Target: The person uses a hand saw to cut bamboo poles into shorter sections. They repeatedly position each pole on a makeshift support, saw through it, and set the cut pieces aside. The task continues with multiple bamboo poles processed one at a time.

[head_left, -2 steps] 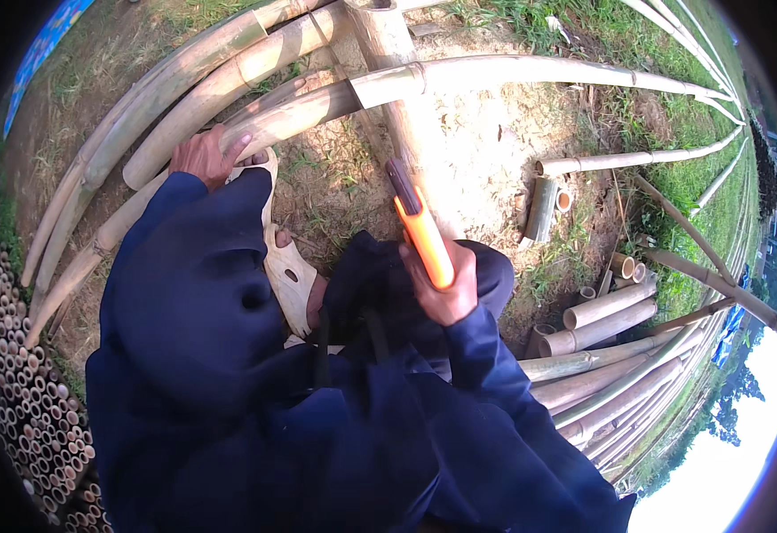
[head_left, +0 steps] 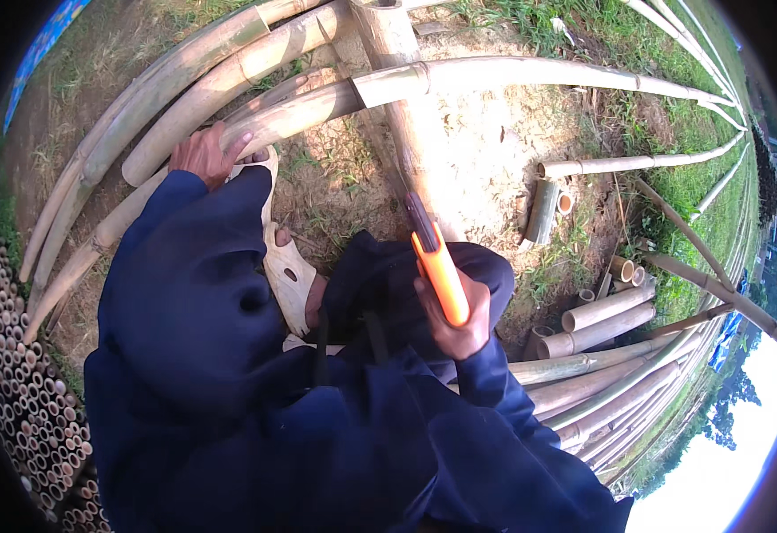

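A long pale bamboo pole (head_left: 317,108) lies across a thick bamboo log (head_left: 388,40), with a dark line around it near the crossing. My left hand (head_left: 200,157) is closed over this pole on the left side, thumb toward the right. In my right hand (head_left: 464,330) is a hand saw (head_left: 443,277) with an orange handle, gripped above my bent right knee. Its dark blade points away from me toward the log and is seen nearly edge-on, so its teeth do not show. My sandalled left foot (head_left: 286,266) is beside the pole, below my left hand.
More bamboo poles (head_left: 202,107) lie at the far left. Cut bamboo pieces (head_left: 597,324) and long poles (head_left: 619,391) are stacked at the right. A short bamboo section (head_left: 543,211) lies on the dirt. Many cut bamboo ends (head_left: 38,409) are piled at the lower left.
My right hand has drawn the saw back toward my body and slightly to the right. The left hand and the pole stay in place.
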Motion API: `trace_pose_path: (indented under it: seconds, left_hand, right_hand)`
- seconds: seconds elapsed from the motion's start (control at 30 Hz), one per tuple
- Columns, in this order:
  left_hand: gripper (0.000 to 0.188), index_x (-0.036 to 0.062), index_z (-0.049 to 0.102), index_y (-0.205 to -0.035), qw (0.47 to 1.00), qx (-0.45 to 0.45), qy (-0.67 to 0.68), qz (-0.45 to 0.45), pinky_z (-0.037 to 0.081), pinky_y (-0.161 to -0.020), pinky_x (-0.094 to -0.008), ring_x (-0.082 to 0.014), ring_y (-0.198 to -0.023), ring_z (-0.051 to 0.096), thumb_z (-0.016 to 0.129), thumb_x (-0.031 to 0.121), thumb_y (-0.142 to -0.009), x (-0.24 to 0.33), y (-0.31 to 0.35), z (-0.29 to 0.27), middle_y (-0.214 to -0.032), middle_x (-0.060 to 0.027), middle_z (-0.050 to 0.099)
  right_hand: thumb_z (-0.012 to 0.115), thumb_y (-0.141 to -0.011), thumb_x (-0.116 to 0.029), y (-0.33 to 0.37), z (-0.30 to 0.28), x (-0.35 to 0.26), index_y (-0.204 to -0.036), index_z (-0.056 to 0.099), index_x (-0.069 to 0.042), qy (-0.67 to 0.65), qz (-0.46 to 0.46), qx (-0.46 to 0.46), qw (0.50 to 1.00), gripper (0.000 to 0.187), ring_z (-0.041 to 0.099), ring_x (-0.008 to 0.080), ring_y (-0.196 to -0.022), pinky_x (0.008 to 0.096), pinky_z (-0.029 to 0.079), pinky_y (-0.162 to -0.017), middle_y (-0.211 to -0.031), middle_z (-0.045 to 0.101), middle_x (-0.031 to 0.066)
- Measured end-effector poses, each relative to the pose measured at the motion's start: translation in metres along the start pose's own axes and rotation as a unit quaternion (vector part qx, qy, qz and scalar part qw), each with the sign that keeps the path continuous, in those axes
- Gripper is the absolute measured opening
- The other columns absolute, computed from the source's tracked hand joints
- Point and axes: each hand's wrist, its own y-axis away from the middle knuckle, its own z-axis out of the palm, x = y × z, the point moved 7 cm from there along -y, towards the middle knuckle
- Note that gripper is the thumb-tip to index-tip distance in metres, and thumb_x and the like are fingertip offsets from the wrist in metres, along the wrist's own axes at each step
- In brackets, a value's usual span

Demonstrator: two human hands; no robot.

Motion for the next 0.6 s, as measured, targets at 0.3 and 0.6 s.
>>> trace_pose_path:
  seconds: [0.3, 0.6]
  left_hand:
    - [0.075, -0.0025, 0.066, -0.129, 0.999, -0.030, -0.030, -0.028, 0.052, -0.089, -0.0569, -0.0501, -0.104, 0.068, 0.052, 0.065, -0.099, 0.008, -0.009, -0.026, -0.108, -0.0329, 0.071]
    - [0.080, 0.0025, 0.072, -0.117, 1.000, 0.011, 0.017, -0.012, 0.053, -0.085, -0.0595, -0.0478, -0.094, 0.072, 0.048, 0.075, -0.096, -0.009, 0.013, -0.005, -0.095, -0.0294, 0.074]
  right_hand:
    - [0.074, -0.091, -0.009, -0.038, -0.001, -0.035, -0.090, 0.065, 0.001, -0.231, 0.153, 0.040, 0.960, 0.014, 0.061, 0.0269, -0.059, 0.0407, 0.049, -0.060, -0.071, 0.065, 0.0175]
    - [0.068, -0.093, -0.003, 0.054, -0.066, -0.072, -0.128, 0.068, 0.004, -0.184, 0.198, -0.067, 0.960, 0.035, 0.077, 0.0331, -0.101, 0.0352, 0.058, -0.088, -0.109, 0.076, 0.0230]
